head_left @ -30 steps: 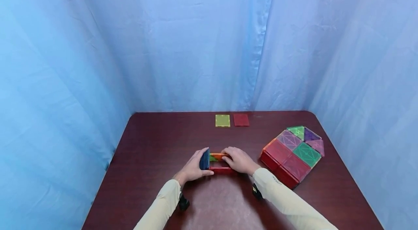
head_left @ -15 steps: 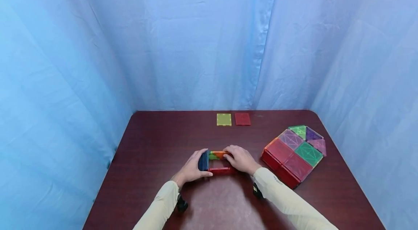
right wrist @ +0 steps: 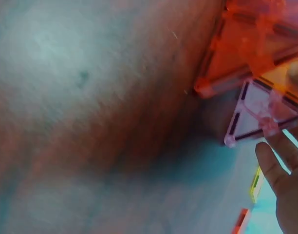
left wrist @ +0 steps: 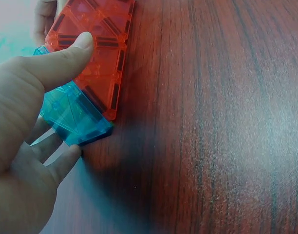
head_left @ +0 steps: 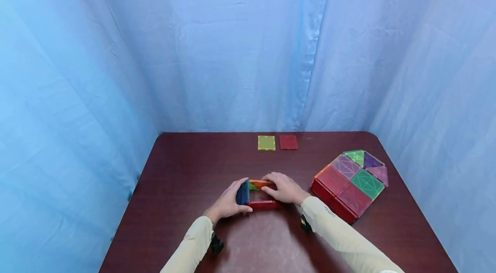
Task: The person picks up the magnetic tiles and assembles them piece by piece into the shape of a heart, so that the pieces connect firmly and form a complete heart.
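Note:
A small open frame of translucent magnetic tiles stands on the table before me. Its front is a red wall (head_left: 263, 205), its left side a blue tile (head_left: 243, 192), and its back shows green (head_left: 252, 186) and orange (head_left: 258, 183) tiles. My left hand (head_left: 226, 202) grips the blue end, its thumb lying over the red tiles (left wrist: 102, 73) in the left wrist view. At the far right corner my right hand (head_left: 286, 189) pinches the orange back wall, thumb inside. The right wrist view has its fingers by a purple triangle tile (right wrist: 251, 112), angled off the red wall's end.
Right of the frame sits a larger tile block (head_left: 341, 191) with red sides and a red, purple and green top. Green, dark purple and pink triangles adjoin its far corner. A yellow square tile (head_left: 266, 143) and a red square tile (head_left: 288, 142) lie near the table's back edge.
My right thumb has slid slightly left and inward along the orange wall. The left hand keeps its hold on the blue end, and the other tiles stay put.

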Tool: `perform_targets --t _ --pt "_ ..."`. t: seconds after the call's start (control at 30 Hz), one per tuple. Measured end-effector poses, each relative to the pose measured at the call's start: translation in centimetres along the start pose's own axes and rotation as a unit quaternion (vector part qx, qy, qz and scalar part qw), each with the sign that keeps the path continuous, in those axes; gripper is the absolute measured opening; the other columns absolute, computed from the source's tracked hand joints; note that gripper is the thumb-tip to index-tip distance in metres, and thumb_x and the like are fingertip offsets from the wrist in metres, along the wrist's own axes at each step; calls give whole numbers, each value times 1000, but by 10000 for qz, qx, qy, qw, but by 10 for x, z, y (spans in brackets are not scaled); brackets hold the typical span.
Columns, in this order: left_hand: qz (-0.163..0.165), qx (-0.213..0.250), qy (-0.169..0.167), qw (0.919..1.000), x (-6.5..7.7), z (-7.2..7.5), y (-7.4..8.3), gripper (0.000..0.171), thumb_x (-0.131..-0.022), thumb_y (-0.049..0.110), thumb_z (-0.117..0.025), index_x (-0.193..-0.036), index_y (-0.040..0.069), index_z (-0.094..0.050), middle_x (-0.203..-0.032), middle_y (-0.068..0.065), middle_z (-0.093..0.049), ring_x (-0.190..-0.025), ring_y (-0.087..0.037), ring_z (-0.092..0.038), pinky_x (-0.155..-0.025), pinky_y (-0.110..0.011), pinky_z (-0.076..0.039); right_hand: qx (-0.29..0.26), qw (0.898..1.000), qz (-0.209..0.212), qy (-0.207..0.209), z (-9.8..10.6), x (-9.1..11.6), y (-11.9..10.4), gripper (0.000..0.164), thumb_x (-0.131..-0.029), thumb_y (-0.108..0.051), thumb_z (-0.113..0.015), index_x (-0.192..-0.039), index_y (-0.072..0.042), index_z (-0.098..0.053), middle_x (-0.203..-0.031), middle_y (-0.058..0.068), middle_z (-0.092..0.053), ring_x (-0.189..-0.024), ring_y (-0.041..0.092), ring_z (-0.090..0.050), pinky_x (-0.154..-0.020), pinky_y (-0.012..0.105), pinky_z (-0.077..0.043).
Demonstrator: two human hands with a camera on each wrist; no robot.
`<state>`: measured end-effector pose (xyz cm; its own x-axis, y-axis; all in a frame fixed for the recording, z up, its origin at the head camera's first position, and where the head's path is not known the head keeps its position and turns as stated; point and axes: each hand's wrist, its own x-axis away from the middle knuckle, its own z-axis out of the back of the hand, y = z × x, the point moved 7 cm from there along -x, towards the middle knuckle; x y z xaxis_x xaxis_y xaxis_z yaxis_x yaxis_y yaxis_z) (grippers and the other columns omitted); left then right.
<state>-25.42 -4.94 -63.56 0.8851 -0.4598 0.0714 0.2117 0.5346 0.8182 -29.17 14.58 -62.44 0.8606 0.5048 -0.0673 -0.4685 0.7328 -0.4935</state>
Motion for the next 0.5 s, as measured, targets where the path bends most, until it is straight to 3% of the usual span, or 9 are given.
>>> perform_targets --t 0.1,0.2,0.33,0.5 --pt "45 -40 18 10000 -2 2 -2 99 -76 34 -91 -157 17 -36 -152 -13 -46 -127 -30 -52 -111 -54 -43 -324 9984 -447 -90 11 -14 7 49 -100 -53 -57 -134 -19 -63 -121 -2 -66 -108 15 -62 -98 44 -52" --pt "81 -108 87 9999 -5 5 -4 99 -74 35 -92 -156 19 -39 -150 -12 -48 -125 -29 -53 -111 -52 -44 -350 9946 -968 -106 27 -36 18 57 -103 -52 -51 -143 -12 -56 -138 10 -60 -125 27 -57 -108 51 -45" --pt "88 -129 128 9998 -6 7 -3 98 -74 36 -91 -155 19 -40 -149 -12 -49 -123 -28 -54 -110 -51 -45 114 9890 -1428 -367 35 -65 35 57 -105 -38 -51 -149 -2 -47 -151 23 -47 -139 40 -46 -115 57 -37" --pt "84 -180 -34 9998 -4 5 -1 98 -74 35 -91 -155 18 -40 -150 -10 -49 -124 -27 -54 -109 -51 -46 735 9781 -1723 -903 27 -80 56 61 -105 -31 -50 -155 0 -37 -161 24 -34 -149 44 -29 -119 62 -27"
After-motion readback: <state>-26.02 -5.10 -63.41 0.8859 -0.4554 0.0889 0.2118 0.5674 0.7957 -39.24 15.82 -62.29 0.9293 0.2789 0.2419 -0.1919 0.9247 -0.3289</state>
